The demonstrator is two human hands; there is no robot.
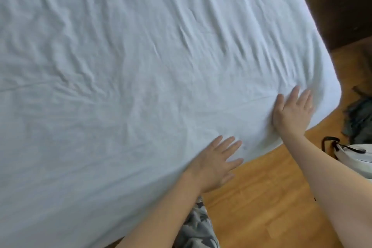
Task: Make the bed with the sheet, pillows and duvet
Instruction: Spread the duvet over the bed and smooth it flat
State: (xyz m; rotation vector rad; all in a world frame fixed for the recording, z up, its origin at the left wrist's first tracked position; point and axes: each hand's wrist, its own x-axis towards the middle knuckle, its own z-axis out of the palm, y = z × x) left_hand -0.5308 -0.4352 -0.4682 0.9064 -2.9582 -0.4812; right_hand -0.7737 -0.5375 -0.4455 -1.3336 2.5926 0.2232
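Head view, looking down on a bed corner. White sheet covers the mattress across most of the frame, creased throughout, with wrinkles fanning out from the near right corner. Left hand lies flat on the sheet at the near edge, fingers straight and spread. Right hand presses flat on the sheet just beside the rounded corner, fingers extended; neither hand grips cloth. Wooden floor borders the bed at lower right. Dark furniture stands at upper right. A white bag with black handles and a dark crumpled cloth lie on the floor. No legible writing.
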